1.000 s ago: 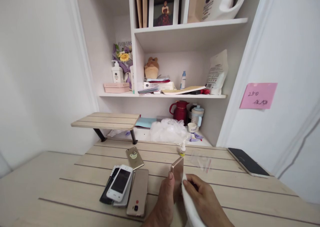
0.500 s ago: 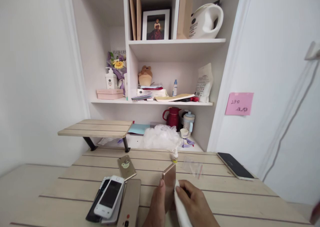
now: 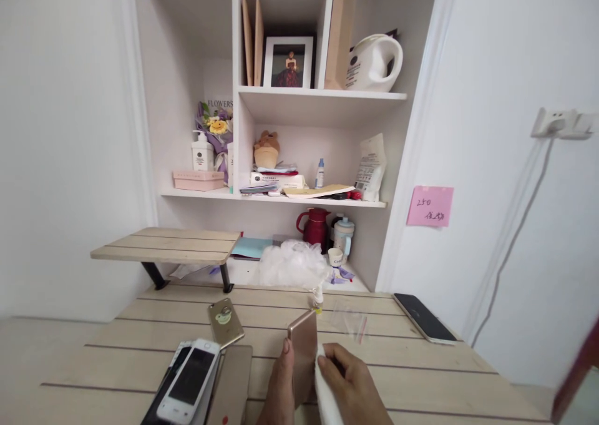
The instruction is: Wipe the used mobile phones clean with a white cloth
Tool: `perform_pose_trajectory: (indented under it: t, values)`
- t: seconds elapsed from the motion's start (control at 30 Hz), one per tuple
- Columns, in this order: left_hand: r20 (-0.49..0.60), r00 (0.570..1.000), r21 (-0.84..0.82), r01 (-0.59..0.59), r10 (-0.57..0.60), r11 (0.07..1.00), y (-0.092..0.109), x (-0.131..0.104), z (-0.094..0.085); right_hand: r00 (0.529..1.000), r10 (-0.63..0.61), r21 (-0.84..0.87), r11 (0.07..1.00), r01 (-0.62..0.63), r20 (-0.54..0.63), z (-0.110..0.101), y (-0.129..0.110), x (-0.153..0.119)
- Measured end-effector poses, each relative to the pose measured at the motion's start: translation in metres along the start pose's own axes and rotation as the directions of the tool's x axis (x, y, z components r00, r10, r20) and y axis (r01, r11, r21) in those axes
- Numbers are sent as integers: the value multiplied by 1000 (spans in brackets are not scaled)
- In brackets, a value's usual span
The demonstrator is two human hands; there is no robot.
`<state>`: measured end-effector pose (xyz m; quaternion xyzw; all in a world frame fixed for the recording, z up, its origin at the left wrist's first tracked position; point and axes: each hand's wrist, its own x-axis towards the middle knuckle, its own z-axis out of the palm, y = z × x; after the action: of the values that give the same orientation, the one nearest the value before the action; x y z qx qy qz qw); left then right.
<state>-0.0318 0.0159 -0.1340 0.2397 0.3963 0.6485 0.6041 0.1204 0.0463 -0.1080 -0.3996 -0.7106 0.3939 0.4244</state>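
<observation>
My left hand (image 3: pixel 281 384) grips a rose-gold phone (image 3: pixel 304 356) that stands tilted on edge above the table, with the thumb along its near side. Beside it, my right hand (image 3: pixel 350 384) is closed on a white cloth (image 3: pixel 326 390), which lies close against the phone's right side. The fingers behind the phone are hidden. To the left lie a white phone (image 3: pixel 191 378) on top of other phones, a gold-brown phone (image 3: pixel 230 384) and a gold phone with a ring holder (image 3: pixel 225 322).
Behind the phone stand a small bottle (image 3: pixel 317 299) and a clear plastic bag (image 3: pixel 349 321). A dark-screened phone (image 3: pixel 425 317) lies at the right. A small raised wooden shelf (image 3: pixel 168 244) stands back left, before a white shelf unit (image 3: pixel 322 95).
The camera view has shifted, so the shelves sit lower and slightly left in the picture. Both hands keep their holds on the phone and the cloth.
</observation>
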Motion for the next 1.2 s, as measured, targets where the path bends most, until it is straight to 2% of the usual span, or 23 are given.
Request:
perform_pose_trajectory:
  t: [0.1,0.23,0.43,0.57,0.63,0.77,0.83,0.97,1.13,1.2]
  values:
    - [33,999,-112,16,-13,994,-3,-1,7,999,-28,-5,1000,28,-24,-8,-19,3]
    - [171,978,-209,155,-120,966,4,0,13,995,-97,-138,986,95,-7,-15,-49,15]
    - [65,992,-333,124,-109,935,14,7,12,986,-148,-244,956,162,72,-19,-85,32]
    - [4,1000,-395,17,-17,919,18,-2,14,984,-134,-310,936,165,119,-17,-83,28]
    - [10,1000,-403,-23,30,915,22,-9,16,980,-123,-344,923,171,155,-17,-78,24]
    - [116,993,-369,10,35,929,26,-18,21,974,-105,-364,915,175,202,-23,-73,17]
    - [151,988,-358,30,26,933,23,-18,23,977,-117,-344,923,173,177,-27,-77,16]
    - [149,988,-349,28,26,937,18,-17,25,979,-193,-300,932,205,70,-29,-84,14]
    - [133,990,-310,-8,51,951,25,-18,21,967,-125,-444,870,214,222,-23,-80,12]
    - [126,990,-289,-21,59,957,25,-18,21,968,-168,-430,872,234,187,-22,-80,12]
